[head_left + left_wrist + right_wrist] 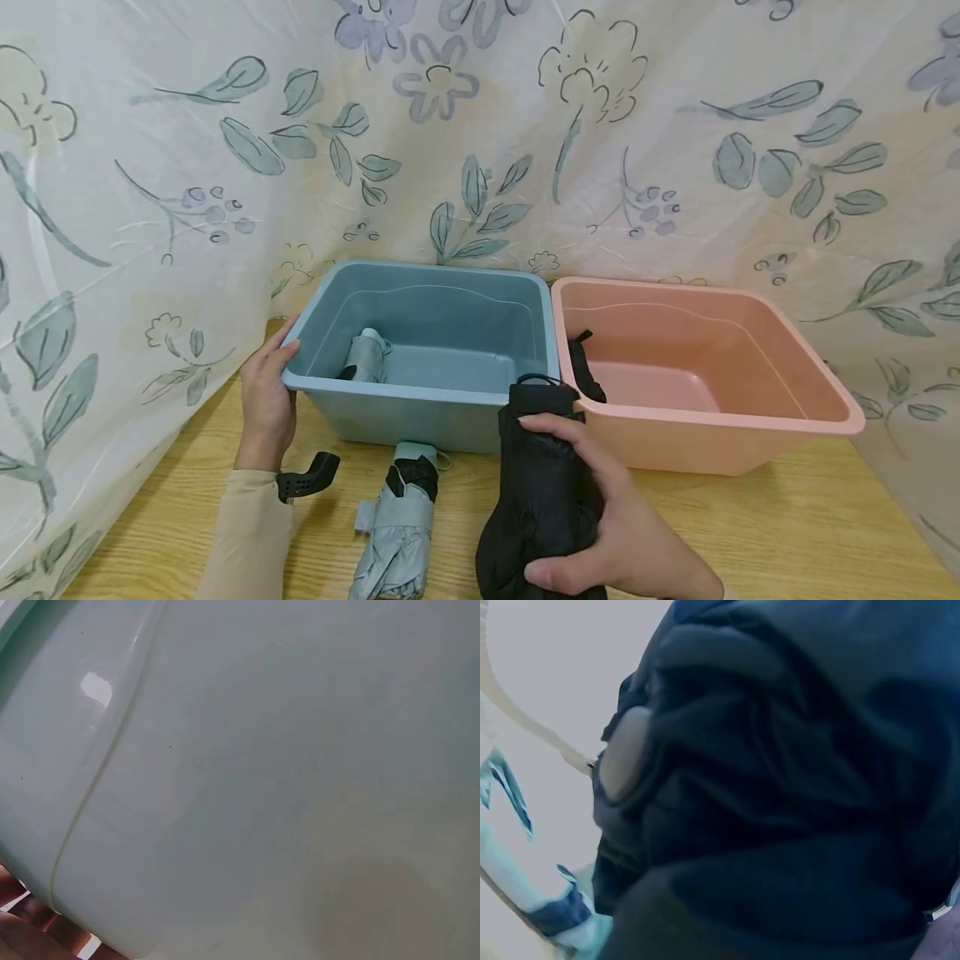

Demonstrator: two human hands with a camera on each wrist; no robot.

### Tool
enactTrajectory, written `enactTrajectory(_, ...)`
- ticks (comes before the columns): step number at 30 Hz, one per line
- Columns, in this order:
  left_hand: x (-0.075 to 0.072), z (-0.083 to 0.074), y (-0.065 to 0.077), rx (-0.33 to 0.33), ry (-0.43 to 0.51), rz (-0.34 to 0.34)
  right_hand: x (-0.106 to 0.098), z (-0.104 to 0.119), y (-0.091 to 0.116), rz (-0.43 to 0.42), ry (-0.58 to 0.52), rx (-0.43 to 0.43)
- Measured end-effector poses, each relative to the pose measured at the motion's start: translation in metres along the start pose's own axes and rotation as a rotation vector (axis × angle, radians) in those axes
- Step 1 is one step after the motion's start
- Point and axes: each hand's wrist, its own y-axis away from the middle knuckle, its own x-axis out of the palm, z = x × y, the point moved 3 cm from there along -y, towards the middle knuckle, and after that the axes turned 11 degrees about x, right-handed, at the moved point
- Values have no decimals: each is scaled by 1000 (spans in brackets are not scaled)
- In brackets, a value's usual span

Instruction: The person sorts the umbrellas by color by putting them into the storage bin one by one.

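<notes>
My right hand [622,517] holds a black folded umbrella [536,492], its wrist loop pointing toward the bins and its near end cut off by the frame. In the right wrist view the black umbrella's fabric [780,787] fills most of the picture. At the left corner of a blue plastic bin [420,396], my left hand [268,396] grips the rim. The left wrist view shows mostly the bin's pale wall [262,765], with fingers [30,930] at the lower left. A light blue folded umbrella [401,525] lies on the table, left of the black one.
Inside the blue bin, another light blue umbrella [367,357] leans at the left. A pink bin [697,429] stands beside it, with a slim black item [583,367] against its left wall. Flowered sheeting [480,133] hangs behind and along the sides of the wooden table [787,533].
</notes>
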Motion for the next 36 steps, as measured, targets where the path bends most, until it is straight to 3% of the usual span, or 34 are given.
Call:
enactTrajectory(5, -1, 0, 1, 1, 0, 5, -27, 20, 3, -53, 111, -105)
enactTrajectory(15, 0, 0, 0, 3, 30, -4, -85, 56, -3, -209, 353, -124)
enactTrajectory(22, -1, 0, 1, 6, 17, -1, -119, 76, -12, -290, 449, -1)
enactTrajectory(29, 1, 1, 0, 10, 16, -3, -152, 81, -26, -312, 537, 131)
enactTrajectory(36, 2, 1, 0, 13, 25, -1, -183, 70, -43, -280, 498, 218)
